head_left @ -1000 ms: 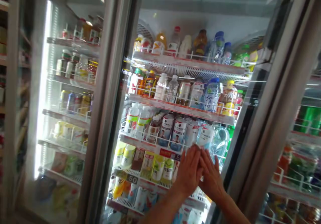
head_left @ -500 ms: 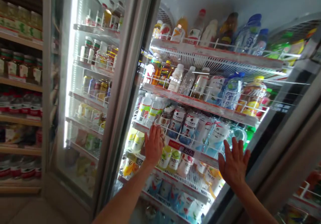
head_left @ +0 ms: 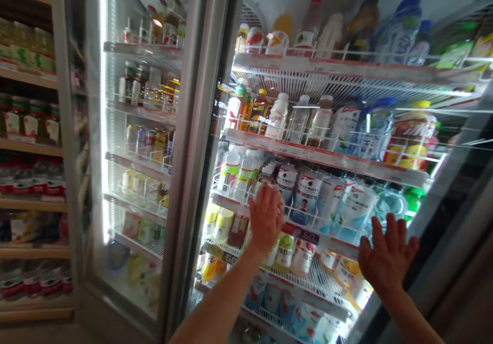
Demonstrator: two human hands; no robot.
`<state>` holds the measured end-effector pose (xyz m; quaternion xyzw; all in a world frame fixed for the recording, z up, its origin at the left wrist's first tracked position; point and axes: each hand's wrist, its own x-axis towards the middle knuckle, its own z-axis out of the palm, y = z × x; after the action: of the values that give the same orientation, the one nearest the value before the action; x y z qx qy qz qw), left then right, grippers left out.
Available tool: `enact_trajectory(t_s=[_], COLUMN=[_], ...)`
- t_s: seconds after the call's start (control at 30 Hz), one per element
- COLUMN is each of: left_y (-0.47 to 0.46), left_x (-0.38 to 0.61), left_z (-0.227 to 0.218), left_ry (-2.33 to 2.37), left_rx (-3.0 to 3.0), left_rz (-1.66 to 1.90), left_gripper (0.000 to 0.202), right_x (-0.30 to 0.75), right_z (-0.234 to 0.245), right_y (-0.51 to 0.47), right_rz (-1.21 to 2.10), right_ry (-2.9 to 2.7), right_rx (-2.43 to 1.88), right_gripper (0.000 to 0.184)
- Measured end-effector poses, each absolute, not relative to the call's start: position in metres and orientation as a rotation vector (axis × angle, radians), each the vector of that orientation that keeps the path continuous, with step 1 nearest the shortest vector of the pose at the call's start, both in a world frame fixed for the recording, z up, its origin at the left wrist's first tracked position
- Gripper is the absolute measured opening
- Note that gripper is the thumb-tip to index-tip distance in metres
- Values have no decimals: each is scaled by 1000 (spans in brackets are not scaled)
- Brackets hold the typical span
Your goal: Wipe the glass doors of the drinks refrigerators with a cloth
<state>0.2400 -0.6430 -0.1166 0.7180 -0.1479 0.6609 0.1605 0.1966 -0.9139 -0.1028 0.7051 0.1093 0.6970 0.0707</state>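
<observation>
I face a lit drinks fridge (head_left: 327,156) with several wire shelves of bottles. My left hand (head_left: 265,218) is raised flat, fingers together and pointing up, in front of the third shelf's brown and white-labelled bottles (head_left: 306,195). It holds nothing. My right hand (head_left: 387,256) is open with its fingers spread, lower and to the right, near the fridge's right door frame (head_left: 442,241). I cannot tell whether the palms rest on glass or hang in front of the shelves.
A grey door post (head_left: 192,154) splits this fridge from a second glass-fronted section (head_left: 142,128) with cans and bottles on the left. Wooden shelves (head_left: 26,146) of jars and bottles stand at the far left. Yellow and green cups (head_left: 221,223) fill the lower shelf.
A second ago both hands were pressed together low at the right. They have moved apart: the left one went left and up, the right one stayed right. The view has shifted left.
</observation>
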Motion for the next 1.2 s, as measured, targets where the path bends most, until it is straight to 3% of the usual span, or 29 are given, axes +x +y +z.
enact_trajectory(t_s=[0.13,0.33,0.5,0.67,0.87,1.03,1.2], left_y=[-656,-608,-623,-592,-596,-589,-588], left_x=[239,249,243,250,250,254,259], left_z=[-123,-120,-120,-116,-131,-120,-99], left_ry=[-956,-211,-1082,-348,-1108,-502,-805], left_rx=[2090,1988,2063,1982,2097,2041,2109], left_rz=[1913,1896,2029,1927,1946,1953,1948], left_gripper=[44,53,49,52,49,56,54], right_x=[198,198,193,192,191,190,189], right_z=[-105,-106,-107,-106,-107,-107,-108], right_y=[-911,-906,-900,-899,-903,-903,-903], right_rz=[2104,2115,2110,2069,2058,2043,2044], right_ry=[308,267,186,127,156,108,97], right_rx=[2075,2057,2144,2217,2191,2248,2289], right_gripper=[56,56,54,52,50,48,47])
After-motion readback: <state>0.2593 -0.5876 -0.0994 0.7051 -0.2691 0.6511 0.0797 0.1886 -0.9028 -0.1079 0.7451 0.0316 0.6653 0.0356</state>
